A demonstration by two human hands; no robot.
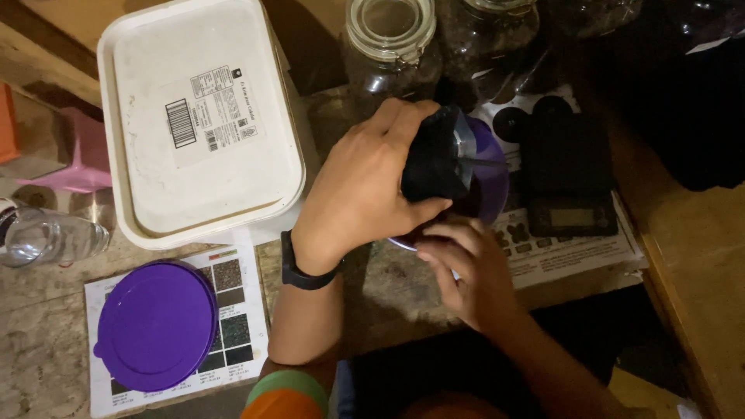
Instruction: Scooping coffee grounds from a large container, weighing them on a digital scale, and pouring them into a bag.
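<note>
We see a mottled stone worktop [46,349] filling the lower left of the frame, dimly lit — the light falls warm and weak, leaving the upper right in deep shadow. Along the right edge of the frame runs a wooden surface [698,256], and pale wood [54,46] shows again at the upper left.
</note>
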